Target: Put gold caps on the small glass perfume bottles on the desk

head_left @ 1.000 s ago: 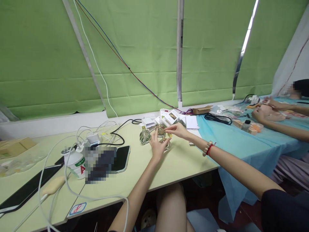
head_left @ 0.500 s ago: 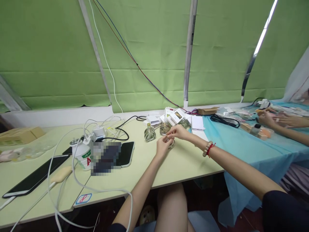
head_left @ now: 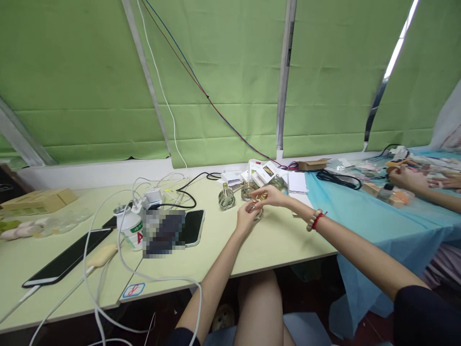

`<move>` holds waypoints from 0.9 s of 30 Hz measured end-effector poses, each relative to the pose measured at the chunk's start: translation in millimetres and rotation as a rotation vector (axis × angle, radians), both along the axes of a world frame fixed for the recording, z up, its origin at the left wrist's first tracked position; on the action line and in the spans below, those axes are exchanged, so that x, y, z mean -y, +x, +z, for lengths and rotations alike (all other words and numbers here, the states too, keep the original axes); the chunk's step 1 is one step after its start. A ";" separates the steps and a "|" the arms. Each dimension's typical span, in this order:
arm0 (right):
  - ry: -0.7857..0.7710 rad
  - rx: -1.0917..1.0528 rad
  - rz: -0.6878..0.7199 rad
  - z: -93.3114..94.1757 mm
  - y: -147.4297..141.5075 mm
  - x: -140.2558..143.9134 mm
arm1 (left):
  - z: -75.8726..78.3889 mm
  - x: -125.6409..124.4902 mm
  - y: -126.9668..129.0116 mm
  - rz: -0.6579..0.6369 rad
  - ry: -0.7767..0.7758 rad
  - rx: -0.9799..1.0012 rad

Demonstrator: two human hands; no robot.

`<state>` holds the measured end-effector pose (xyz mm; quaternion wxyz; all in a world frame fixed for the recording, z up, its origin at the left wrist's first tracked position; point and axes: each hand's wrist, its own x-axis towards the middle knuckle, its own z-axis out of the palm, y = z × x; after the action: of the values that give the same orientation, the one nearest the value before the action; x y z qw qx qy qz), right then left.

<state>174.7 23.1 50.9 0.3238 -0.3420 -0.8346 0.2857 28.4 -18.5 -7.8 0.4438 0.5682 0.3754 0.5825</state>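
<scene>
My left hand is closed around a small glass perfume bottle on the table; my fingers hide most of it. Above it, my right hand pinches at the bottle's neck, and what lies between those fingertips is too small to make out. Just left of my hands stands a round clear glass bottle with a gold-coloured neck. Behind my fingers another glass bottle is partly covered, and a further bottle sits by the white boxes.
To the left are a phone, a white bottle-shaped container, a tablet and looping white cables. A black cable coil lies on the blue sheet at right. Another person's hands work at far right.
The view has shifted slightly, so the table appears a little further right. Both hands stay together at the same bottle, with only slight finger movement.
</scene>
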 end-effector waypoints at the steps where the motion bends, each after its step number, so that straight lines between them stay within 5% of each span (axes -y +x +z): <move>1: -0.010 -0.003 -0.003 0.5 -0.2 1.2 | -0.1 0.3 -0.3 -0.005 0.001 0.001; 19: -0.027 -0.034 -0.138 2.2 -8.0 9.9 | 4.7 5.5 -1.5 -0.003 0.033 0.022; 27: -0.061 -0.061 -0.011 15.6 -3.2 7.9 | 2.8 3.5 -1.9 0.004 0.002 0.021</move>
<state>171.5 15.2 66.5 0.3403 -0.3474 -0.8133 0.3193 26.5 -22.0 -5.0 0.4458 0.5619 0.3712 0.5896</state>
